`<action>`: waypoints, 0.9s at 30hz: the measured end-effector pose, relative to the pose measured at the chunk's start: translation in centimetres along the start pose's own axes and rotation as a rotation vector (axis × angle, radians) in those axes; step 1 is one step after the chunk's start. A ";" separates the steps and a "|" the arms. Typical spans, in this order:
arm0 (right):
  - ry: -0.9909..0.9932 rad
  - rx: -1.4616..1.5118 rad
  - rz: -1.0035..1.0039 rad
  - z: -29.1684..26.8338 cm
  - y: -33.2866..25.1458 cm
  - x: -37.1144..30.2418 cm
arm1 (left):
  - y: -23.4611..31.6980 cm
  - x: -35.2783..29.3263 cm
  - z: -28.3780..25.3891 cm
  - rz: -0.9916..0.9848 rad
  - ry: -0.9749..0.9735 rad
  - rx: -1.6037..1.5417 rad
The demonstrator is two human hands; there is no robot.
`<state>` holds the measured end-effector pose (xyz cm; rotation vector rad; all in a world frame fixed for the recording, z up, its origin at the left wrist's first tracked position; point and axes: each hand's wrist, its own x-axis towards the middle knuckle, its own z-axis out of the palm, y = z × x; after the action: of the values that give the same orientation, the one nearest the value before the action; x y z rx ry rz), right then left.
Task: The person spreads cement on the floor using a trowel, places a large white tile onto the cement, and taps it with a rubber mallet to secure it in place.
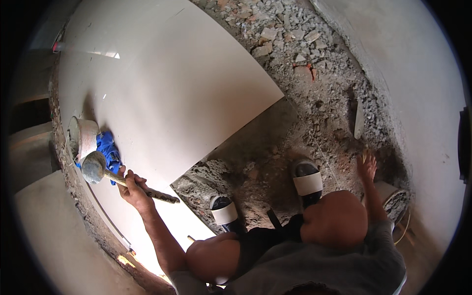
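Observation:
My left hand point(133, 191) is wrapped round the wooden handle of a mallet point(93, 167) with a thick, greyish rounded head. It holds the mallet above the large glossy white tiles point(177, 93), with the head beside a crumpled blue cloth point(108, 151). Right behind the mallet head stands a small pale bucket point(88, 135) on the tile. Over at the right, my right hand point(367, 166) is stretched out low over the dusty ground by the wall, fingers extended and nothing seen in it. Whether it touches the ground I cannot tell.
Broken rubble point(295, 39) covers the ground along the right wall point(418, 64). A narrow flat strip point(359, 120) lies in it. Another bucket point(393, 199) stands beside my right forearm. My slippered feet point(307, 179) rest on loose dirt, close to the tile's corner.

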<state>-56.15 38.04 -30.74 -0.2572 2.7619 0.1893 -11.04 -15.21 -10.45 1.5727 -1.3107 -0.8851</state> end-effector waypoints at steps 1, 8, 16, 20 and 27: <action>-0.024 -0.029 0.023 1.2 1.1 0.7 | -0.4 -0.9 -1.7 0.004 0.034 0.033; -0.041 -0.194 -0.314 2.8 3.6 6.1 | -4.0 -10.9 -11.6 -0.170 0.315 0.144; -0.280 0.177 -0.823 -8.0 -8.2 1.4 | -10.8 -16.1 -16.8 -0.333 0.484 0.136; -0.253 0.064 -1.216 -12.6 -21.5 -5.7 | -15.7 -17.9 -18.8 -0.386 0.451 0.051; -0.175 -0.347 -1.647 -12.5 -40.8 -23.3 | -21.4 -20.0 -21.8 -0.342 0.517 -0.056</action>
<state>-30.73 -0.20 -14.70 -2.1872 1.5335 0.1938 12.71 9.59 -22.91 1.8544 -0.6601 -0.6425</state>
